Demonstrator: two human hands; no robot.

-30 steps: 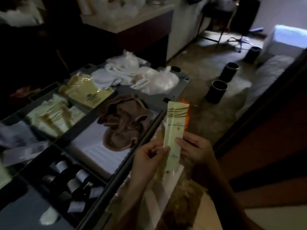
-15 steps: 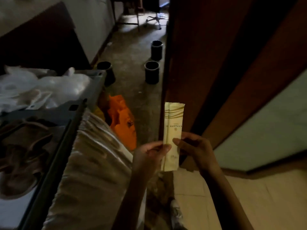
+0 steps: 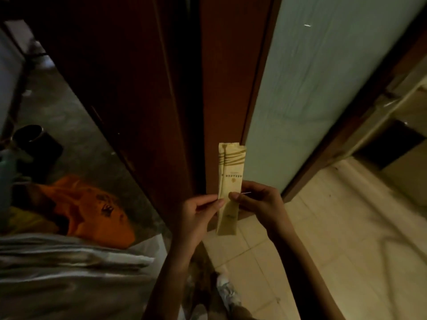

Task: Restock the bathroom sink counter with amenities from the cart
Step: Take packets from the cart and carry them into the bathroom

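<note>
Sachet (image 3: 232, 167) in left hand (image 3: 196, 218), right hand (image 3: 258, 204)

Head-worn view, forward and down.

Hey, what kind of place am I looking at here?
Probably a hotel room, at the bathroom doorway: a sealed amenity packet pinched by the left hand and right hand, a frosted glass door in dark wood, pale floor tiles beyond, and folded linen at lower left.

Hotel guest-room doorway. Right of the dark wooden door frame (image 3: 221, 88): frosted glass panel (image 3: 312, 88), pale tiled floor (image 3: 323, 250). Left of it: black bin (image 3: 34, 144), orange bag (image 3: 97, 211). Before it: wrapped amenity sachet (image 3: 231, 172).
</note>
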